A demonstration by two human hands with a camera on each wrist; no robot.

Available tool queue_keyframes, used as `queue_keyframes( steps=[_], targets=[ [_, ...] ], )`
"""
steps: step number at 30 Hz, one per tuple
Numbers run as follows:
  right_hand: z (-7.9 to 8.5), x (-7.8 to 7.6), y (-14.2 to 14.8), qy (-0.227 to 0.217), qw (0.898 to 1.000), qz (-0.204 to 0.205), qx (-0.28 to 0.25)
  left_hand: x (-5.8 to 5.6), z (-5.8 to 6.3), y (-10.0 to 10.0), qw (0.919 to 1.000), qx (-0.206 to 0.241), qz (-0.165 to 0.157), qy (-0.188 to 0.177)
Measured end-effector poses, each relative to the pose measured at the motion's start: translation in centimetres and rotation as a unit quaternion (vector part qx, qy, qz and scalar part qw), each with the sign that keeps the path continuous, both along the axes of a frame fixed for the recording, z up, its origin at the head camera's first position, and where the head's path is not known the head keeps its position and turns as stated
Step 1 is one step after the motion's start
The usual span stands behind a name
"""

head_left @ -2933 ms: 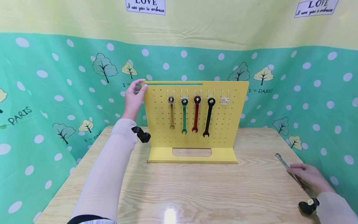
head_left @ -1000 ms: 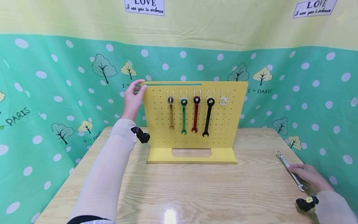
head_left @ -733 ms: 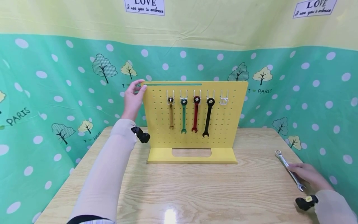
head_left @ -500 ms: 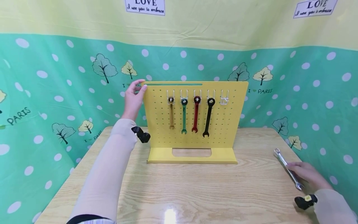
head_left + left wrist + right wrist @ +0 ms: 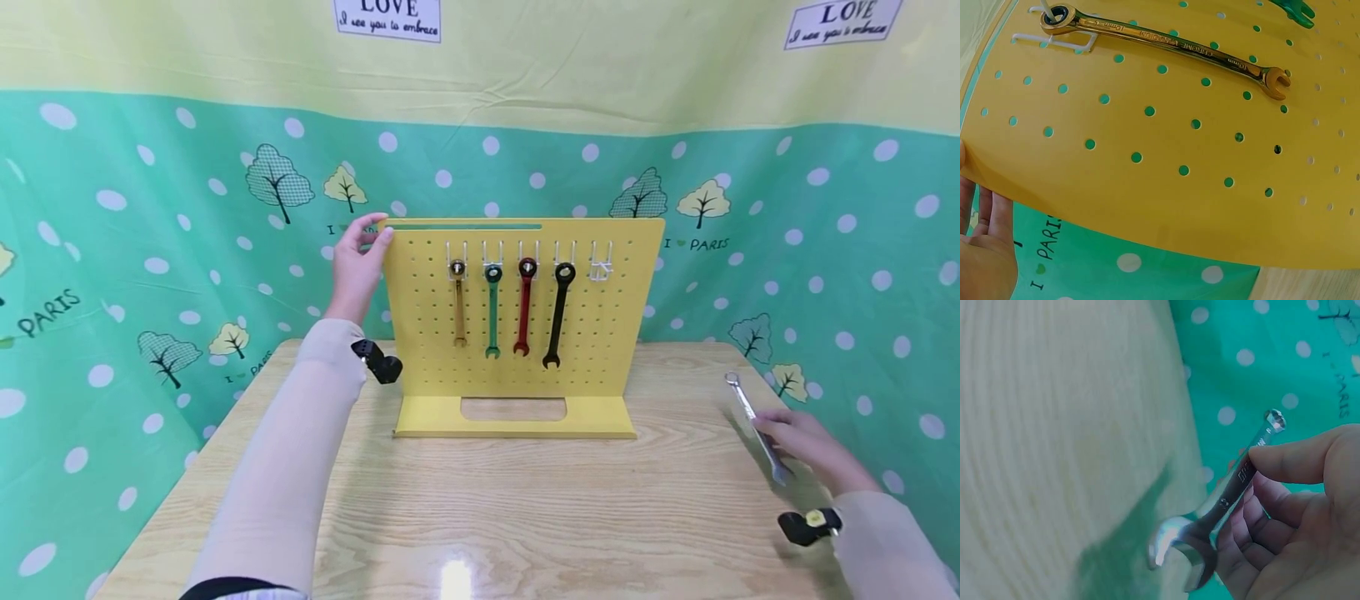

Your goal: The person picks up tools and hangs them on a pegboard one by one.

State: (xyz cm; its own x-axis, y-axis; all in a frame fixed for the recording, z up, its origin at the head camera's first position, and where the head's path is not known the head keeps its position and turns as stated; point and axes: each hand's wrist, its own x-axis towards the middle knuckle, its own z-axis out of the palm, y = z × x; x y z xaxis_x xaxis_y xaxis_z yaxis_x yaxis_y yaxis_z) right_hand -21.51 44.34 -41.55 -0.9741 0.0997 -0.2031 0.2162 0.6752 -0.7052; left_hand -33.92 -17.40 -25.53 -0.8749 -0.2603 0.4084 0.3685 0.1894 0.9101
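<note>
My right hand (image 5: 806, 446) pinches a silver combination wrench (image 5: 742, 400) between thumb and fingers, over the table's right side. In the right wrist view its open end (image 5: 1169, 540) points down toward the camera and its ring end away. At the yellow pegboard (image 5: 427, 358), my left hand (image 5: 358, 267) pinches the upper left corner, thumb in front and fingers behind. Gold (image 5: 461, 312), green (image 5: 493, 317), red (image 5: 525, 312) and black (image 5: 558, 321) combination wrenches hang there by their ring ends. A white wire hook (image 5: 602, 271) sits right of the black one.
The pegboard's flat foot (image 5: 517, 429) rests on the wooden table (image 5: 525, 508). A green and yellow printed curtain (image 5: 750, 167) encloses the back and both sides of the table. Both wrists wear a small black camera (image 5: 378, 362).
My right hand has lifted the silver wrench and moved it slightly left and toward the back. The left hand keeps its hold on the pegboard corner, and the hanging wrenches have not moved.
</note>
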Motion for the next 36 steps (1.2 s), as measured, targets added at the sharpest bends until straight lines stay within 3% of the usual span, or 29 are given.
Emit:
queue_keyframes(
  steps=[14,23,30,36],
  targets=[
    [4.0,0.0,-5.1,0.072,0.994,0.076,-0.011,0.1,0.0,0.1,1.0000,-0.001,0.001,0.004],
    [6.1,-0.8,-8.7,0.113,0.989,0.095,-0.031,-0.1,-0.1,0.0,1.0000,-0.001,0.004,-0.002],
    [7.6,-1.3,-10.9,0.159,0.977,0.130,-0.051,-0.1,0.0,0.0,1.0000,-0.001,0.002,0.003],
    [8.9,-1.2,-12.9,0.157,0.980,0.122,-0.029,0.0,0.0,0.1,1.0000,0.000,0.003,0.003]
  ],
)
